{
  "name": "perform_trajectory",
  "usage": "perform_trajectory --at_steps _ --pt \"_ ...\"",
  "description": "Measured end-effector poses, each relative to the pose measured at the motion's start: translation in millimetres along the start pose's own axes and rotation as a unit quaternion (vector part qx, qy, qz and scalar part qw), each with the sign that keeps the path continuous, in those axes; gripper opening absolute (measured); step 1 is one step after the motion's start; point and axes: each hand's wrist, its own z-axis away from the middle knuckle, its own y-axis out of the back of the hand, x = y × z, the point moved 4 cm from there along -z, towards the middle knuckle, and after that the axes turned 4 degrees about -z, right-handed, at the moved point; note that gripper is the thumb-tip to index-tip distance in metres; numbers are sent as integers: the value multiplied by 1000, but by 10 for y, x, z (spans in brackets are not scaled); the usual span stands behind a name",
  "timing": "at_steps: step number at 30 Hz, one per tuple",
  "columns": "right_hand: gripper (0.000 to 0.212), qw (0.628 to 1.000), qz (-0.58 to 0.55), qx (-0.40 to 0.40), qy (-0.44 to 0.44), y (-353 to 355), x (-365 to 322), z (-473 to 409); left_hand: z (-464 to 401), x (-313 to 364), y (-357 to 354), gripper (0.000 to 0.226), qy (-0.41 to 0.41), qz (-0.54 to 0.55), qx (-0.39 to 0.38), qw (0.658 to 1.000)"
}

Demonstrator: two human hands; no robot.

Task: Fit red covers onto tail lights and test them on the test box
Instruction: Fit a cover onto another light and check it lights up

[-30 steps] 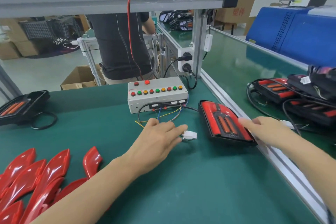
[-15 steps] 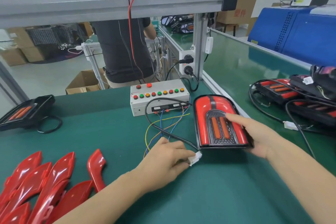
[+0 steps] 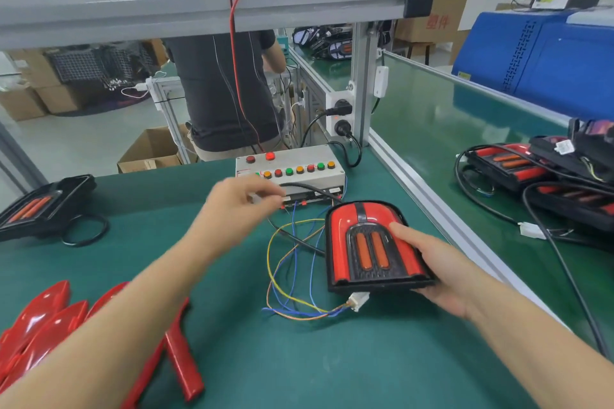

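A black tail light [image 3: 345, 221] with red covers fitted lies face up on the green mat, right of centre. My right hand [image 3: 442, 272] grips its right edge, thumb on top and fingers underneath. My left hand [image 3: 239, 202] is blurred at the front of the grey test box [image 3: 292, 161], pinching a small white connector [image 3: 264, 199] on the light's black cable. A second white connector [image 3: 358, 301] on coloured wires from the box lies loose by the light's near edge. One red lamp on the box is lit.
Several loose red covers [image 3: 43, 319] lie at the near left. Another tail light [image 3: 36, 206] sits far left. More tail lights with cables [image 3: 508, 163] lie beyond the aluminium rail [image 3: 432, 206] on the right. A person [image 3: 216, 93] stands behind the bench.
My left hand picked the white connector off the mat and carried it up to the test box. My right hand drew the tail light nearer and turned it to face me.
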Motion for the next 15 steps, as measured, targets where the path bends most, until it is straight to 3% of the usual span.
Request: perform_trajectory --at_steps 2,4,6,9,12,15 --pt "32 1000 18 -14 -1 -26 38 31 -249 -182 44 30 14 -144 -6 989" --pt "33 999 18 -26 -4 -71 49 65 -403 -279 -47 50 -35 -298 -70 951" --pt "34 999 -17 -35 -2 -106 55 83 -454 -336 -205 59 -75 -373 -130 915" --pt "37 996 -76 -36 22 -116 77 120 -402 -437 -375 65 -67 -400 -150 902" --pt "44 993 -101 -26 61 -76 110 137 -310 -436 -382 61 -110 -428 -84 893" --pt "49 990 -116 -20 83 -72 129 155 -265 -399 -303 55 -117 -382 -2 917"
